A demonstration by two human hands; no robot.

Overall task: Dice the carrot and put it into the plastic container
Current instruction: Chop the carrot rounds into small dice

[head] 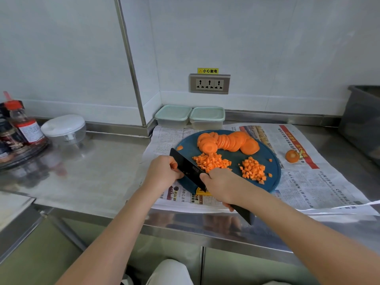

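While the right hand [221, 187] grips the handle of the black knife [188, 168] and the left hand [162, 171] pinches its blade, diced carrot [212, 161] lies just past the fingertips on a blue board [272, 179] over newspaper [308, 182] on the steel counter [92, 171]; lidded plastic containers [206, 117] stand beyond, against the white wall [267, 48].

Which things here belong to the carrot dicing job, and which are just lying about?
Job: knife, carrot slices, diced carrot, blue board, two lidded plastic containers.
Lying about: sauce bottle, white-lidded chopper, wall socket, grey bin, carrot end.
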